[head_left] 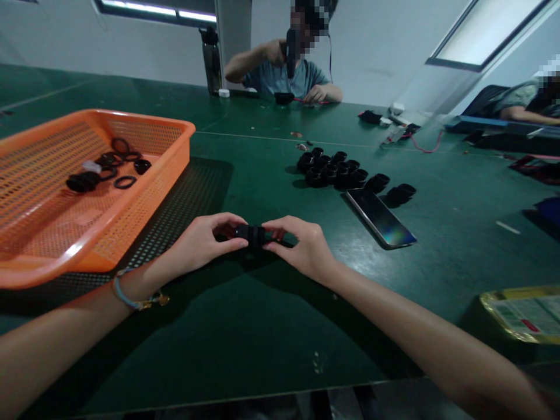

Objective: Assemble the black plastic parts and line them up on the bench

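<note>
Green table (271, 356) spans most of frame. Orange basket (149, 233), left edge. Black fittings (330, 173) grouped right of upper centre. Left hand (203, 239), right hand (310, 245) pinching opposite ends of black part (256, 236), frame centre (ends part-hidden). Best: ends aligned, pressure even, wrists steady.

1 head view | from head height | faces forward, down | green table (271, 344) close below

The orange basket (120, 201) runs off the view's left edge, and fingertips (240, 242) partly hide the black part (255, 235).
</note>
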Available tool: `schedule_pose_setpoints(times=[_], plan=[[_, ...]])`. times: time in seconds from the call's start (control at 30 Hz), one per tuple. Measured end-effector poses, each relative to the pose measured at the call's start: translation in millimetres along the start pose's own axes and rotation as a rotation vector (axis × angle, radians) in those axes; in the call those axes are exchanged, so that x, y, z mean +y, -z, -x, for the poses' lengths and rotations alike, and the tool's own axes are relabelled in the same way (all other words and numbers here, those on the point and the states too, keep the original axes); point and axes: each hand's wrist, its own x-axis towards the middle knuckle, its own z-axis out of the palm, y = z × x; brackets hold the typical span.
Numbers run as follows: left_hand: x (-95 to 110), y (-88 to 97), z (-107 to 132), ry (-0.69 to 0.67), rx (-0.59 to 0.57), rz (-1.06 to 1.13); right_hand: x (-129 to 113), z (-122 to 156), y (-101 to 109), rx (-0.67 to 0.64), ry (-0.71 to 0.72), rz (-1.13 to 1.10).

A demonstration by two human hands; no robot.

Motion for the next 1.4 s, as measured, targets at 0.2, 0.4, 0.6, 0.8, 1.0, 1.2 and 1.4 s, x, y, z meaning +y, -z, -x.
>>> schedule_pose_setpoints(times=[0.2, 0.4, 0.6, 0.8, 1.0, 1.2, 1.4], plan=[[-0.4, -0.5, 0.0, 0.003, 0.001, -0.001, 0.7, 0.8, 0.1, -0.010, 0.020, -0.003], [-0.5, -0.3, 0.3, -0.001, -0.005, 0.001, 1.3, 0.9, 0.4, -0.017, 0.020, -0.002], [0.7, 0.1, 0.4, -0.001, -0.006, -0.008, -0.1, 0.0, 1.2, -0.033, 0.018, 0.004], [-0.3, -0.1, 0.4, -0.004, -0.003, -0.008, 0.4, 0.2, 0.9, -0.043, 0.008, 0.014], [-0.2, 0.2, 0.4, -0.012, -0.003, -0.012, 0.6, 0.1, 0.7, -0.044, 0.008, -0.004], [-0.4, -0.1, -0.1, -0.002, -0.005, -0.014, 0.7, -0.3, 0.6, -0.044, 0.010, -0.004], [-0.2, 0.1, 0.7, -0.004, -0.009, -0.008, 2.1, 0.2, 0.9, -0.056, 0.017, -0.013]])
